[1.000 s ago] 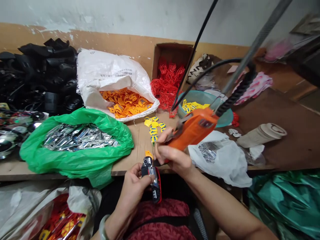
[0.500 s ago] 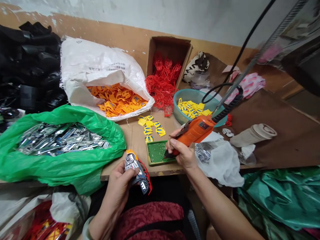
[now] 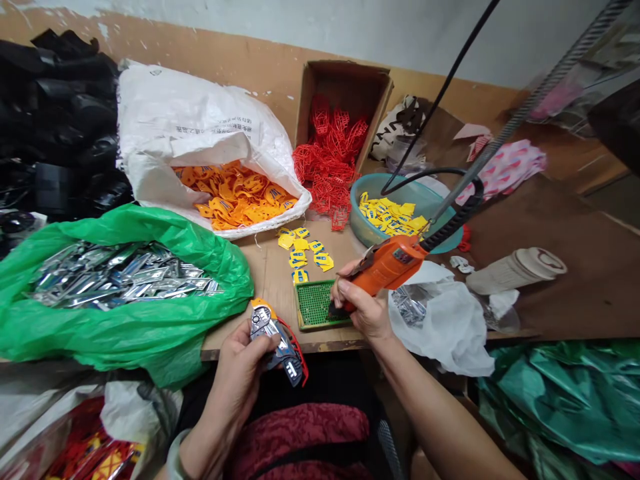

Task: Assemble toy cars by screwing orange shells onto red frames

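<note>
Between the thumb and fingers of my left hand (image 3: 241,360) is a plastic toy part (image 3: 280,347) in grey, orange and red, held tilted just off the front edge of the table. My right hand (image 3: 364,308) is wrapped round an orange electric screwdriver (image 3: 387,267), which hangs from a spring and a black cable. The screwdriver's dark nose points down into a green perforated tray (image 3: 316,300) that holds small screws; its tip is hidden by my fingers. Several yellow pieces with blue marks (image 3: 300,259) lie on the table behind the tray.
At left is a green bag (image 3: 220,293) of shiny silvery parts, with a white sack (image 3: 200,107) of orange pieces behind. A cardboard box (image 3: 375,110) spills red frames. The teal basin (image 3: 367,230) holds yellow pieces; a white plastic bag (image 3: 450,333) and a bottle (image 3: 520,270) lie right.
The view has shifted slightly. Both hands keep their holds, the left on the toy part and the right on the screwdriver, whose nose stays over the green tray.
</note>
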The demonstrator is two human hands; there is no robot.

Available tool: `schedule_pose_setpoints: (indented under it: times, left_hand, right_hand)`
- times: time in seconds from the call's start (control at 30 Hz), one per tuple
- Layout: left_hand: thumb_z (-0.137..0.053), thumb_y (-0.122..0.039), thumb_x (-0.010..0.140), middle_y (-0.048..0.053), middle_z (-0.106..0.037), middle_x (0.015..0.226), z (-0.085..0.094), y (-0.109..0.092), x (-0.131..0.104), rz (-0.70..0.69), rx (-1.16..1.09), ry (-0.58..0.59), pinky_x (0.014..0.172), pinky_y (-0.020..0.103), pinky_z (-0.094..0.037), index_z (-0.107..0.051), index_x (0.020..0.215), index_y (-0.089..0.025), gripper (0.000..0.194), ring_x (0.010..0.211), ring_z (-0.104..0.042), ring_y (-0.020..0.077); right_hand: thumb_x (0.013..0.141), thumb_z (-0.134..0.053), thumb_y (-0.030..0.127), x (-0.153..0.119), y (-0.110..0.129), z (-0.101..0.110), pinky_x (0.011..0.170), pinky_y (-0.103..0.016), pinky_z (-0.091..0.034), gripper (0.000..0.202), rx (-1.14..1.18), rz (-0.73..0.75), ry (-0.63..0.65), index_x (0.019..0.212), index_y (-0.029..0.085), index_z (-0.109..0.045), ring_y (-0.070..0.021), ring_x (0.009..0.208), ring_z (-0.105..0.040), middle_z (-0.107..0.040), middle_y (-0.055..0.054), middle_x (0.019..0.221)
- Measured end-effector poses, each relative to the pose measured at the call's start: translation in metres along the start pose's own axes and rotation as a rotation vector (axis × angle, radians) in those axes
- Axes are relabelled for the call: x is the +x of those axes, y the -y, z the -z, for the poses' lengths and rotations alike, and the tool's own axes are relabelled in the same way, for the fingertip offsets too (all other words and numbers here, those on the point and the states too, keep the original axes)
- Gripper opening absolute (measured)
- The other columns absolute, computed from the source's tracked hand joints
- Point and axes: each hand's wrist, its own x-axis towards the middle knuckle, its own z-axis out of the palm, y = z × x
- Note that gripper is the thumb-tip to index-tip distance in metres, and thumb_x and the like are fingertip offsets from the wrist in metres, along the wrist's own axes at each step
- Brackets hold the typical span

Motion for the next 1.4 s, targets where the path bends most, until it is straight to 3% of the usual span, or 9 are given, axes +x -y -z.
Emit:
schedule_pose_setpoints:
  times: [0.23, 0.4, 0.57, 0.8, 1.4]
  left_hand:
    - [-0.080, -0.020, 0.051, -0.004, -0.065, 0.057, -0.002, 0.000, 0.001, 0.011, 0.005, -0.001, 0.045, 0.020, -0.047, -0.065, 0.074, -0.015, 0.027, 0.047, -0.054, 0.0098]
    - [-0.077, -0.018, 0.051, -0.004, -0.065, 0.055, -0.005, 0.000, 0.001, 0.030, -0.001, 0.010, 0.044, 0.021, -0.046, -0.062, 0.070, -0.017, 0.024, 0.045, -0.055, 0.0107]
    - [-0.075, -0.018, 0.050, -0.003, -0.064, 0.053, -0.010, 0.002, 0.001, 0.019, 0.005, 0.010, 0.043, 0.021, -0.046, -0.062, 0.068, -0.017, 0.021, 0.044, -0.053, 0.0105]
    - [-0.074, -0.020, 0.050, -0.002, -0.065, 0.053, -0.014, 0.005, -0.001, -0.032, 0.039, 0.017, 0.040, 0.022, -0.044, -0.067, 0.068, -0.015, 0.020, 0.043, -0.051, 0.0109]
    - [-0.074, -0.021, 0.052, -0.003, -0.064, 0.053, -0.015, 0.009, -0.003, -0.057, 0.089, 0.014, 0.039, 0.023, -0.046, -0.066, 0.071, -0.015, 0.022, 0.043, -0.052, 0.0117]
  right_hand:
    - [0.079, -0.073, 0.029, 0.002, 0.003, -0.002, 0.049, -0.028, -0.042, 0.022, 0.008, -0.008, 0.001, 0.095, 0.020, -0.060, -0.0126, 0.045, -0.054, -0.055, 0.008, 0.055]
    - [0.073, -0.071, 0.027, 0.009, 0.044, -0.023, 0.048, -0.030, -0.042, 0.018, 0.148, 0.047, -0.038, 0.085, 0.022, -0.060, -0.0127, 0.040, -0.048, -0.049, 0.009, 0.048]
    - [0.072, -0.070, 0.026, -0.001, 0.075, -0.050, 0.048, -0.031, -0.040, 0.015, 0.277, 0.029, 0.090, 0.084, 0.022, -0.061, -0.0130, 0.038, -0.045, -0.046, 0.008, 0.047]
    - [0.079, -0.071, 0.030, -0.018, 0.056, -0.061, 0.049, -0.030, -0.042, 0.017, 0.291, -0.038, 0.262, 0.090, 0.022, -0.061, -0.0135, 0.042, -0.049, -0.048, 0.008, 0.050]
    - [0.079, -0.073, 0.035, -0.024, 0.050, -0.056, 0.049, -0.028, -0.042, 0.023, 0.210, -0.096, 0.276, 0.092, 0.024, -0.057, -0.0128, 0.043, -0.047, -0.045, 0.010, 0.050]
